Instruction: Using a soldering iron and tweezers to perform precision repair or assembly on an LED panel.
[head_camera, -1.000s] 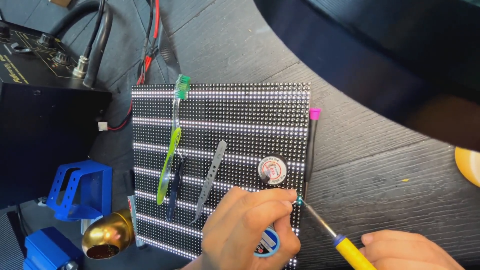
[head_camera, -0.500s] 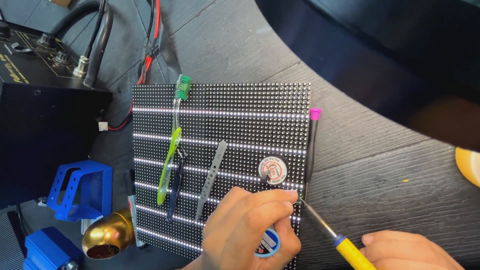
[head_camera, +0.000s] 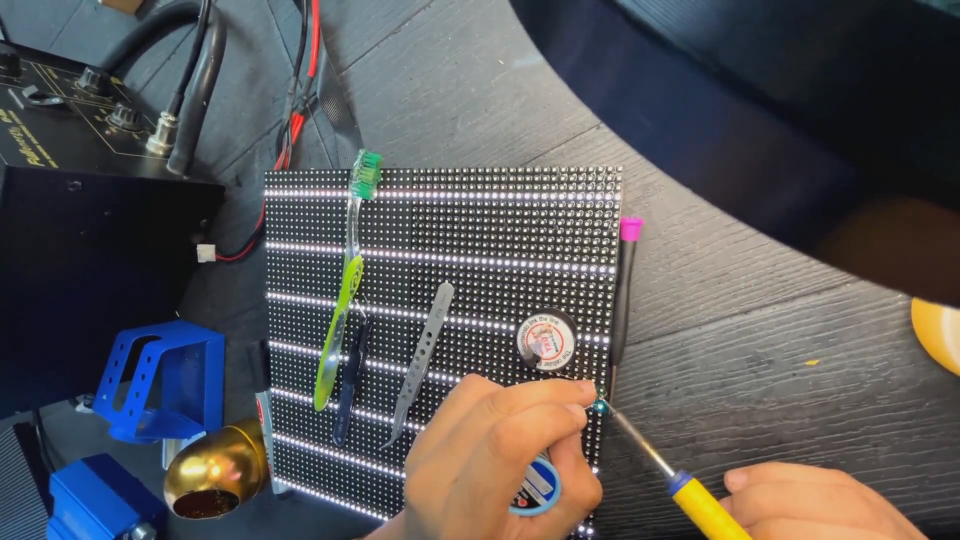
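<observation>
A black LED dot panel (head_camera: 480, 220) with lit white rows lies flat on the dark wooden table. My left hand (head_camera: 490, 450) rests on its lower right part, fingers pinched at the panel's right edge, with a small blue-rimmed spool (head_camera: 535, 490) under the palm. My right hand (head_camera: 810, 505) grips a soldering iron (head_camera: 700, 500) with a yellow handle. Its metal tip touches the panel edge right at my left fingertips.
On the panel lie a green toothbrush (head_camera: 345, 290), silver tweezers (head_camera: 420, 360), dark tweezers (head_camera: 348, 385) and a round spool (head_camera: 546, 338). A pink-capped pen (head_camera: 625, 290) lies along its right edge. At left are a black box (head_camera: 90, 260) with cables (head_camera: 190, 80), a blue holder (head_camera: 160, 380) and a brass ball (head_camera: 215, 480).
Both hands stay where they were, with the iron tip held at the panel's right edge. Only the view shifts very slightly.
</observation>
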